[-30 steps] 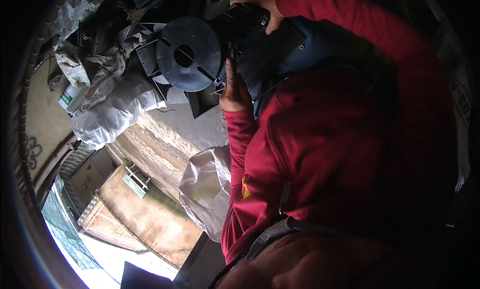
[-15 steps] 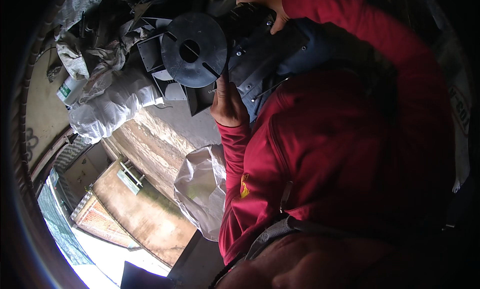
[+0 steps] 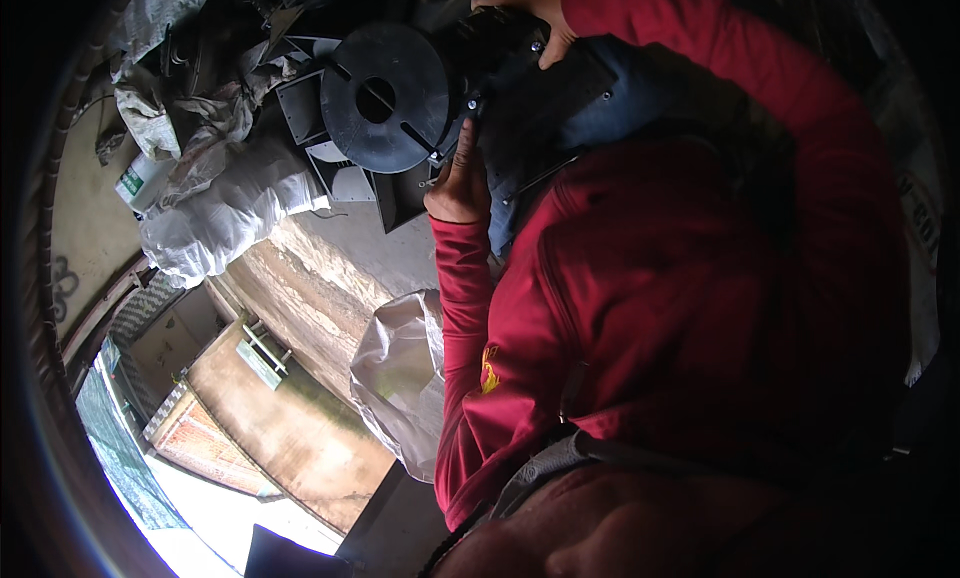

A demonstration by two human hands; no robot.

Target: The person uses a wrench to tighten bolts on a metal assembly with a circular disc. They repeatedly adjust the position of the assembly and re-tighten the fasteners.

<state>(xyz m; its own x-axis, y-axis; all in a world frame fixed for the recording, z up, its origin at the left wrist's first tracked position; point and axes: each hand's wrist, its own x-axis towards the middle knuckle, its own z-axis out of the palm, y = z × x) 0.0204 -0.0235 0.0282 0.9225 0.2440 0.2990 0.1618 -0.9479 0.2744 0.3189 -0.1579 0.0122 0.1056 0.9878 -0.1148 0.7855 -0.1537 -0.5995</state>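
Held up at the top of view: dark blue-grey housing (image 3: pixel 570 108), black slotted disc (image 3: pixel 385 96) on its left face. Left hand (image 3: pixel 458 178) pressed against the lower edge, fingers extended; right hand (image 3: pixel 535 13) curled over the top. Probably rigid, fairly heavy plastic; best gripped by opposite edges, not the disc.

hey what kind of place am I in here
Probably an outdoor scrap or storage corner on a rooftop or ledge: stuffed white sacks piled beside black plastic parts, including a round black disc, with a weathered concrete wall and building roofs below.
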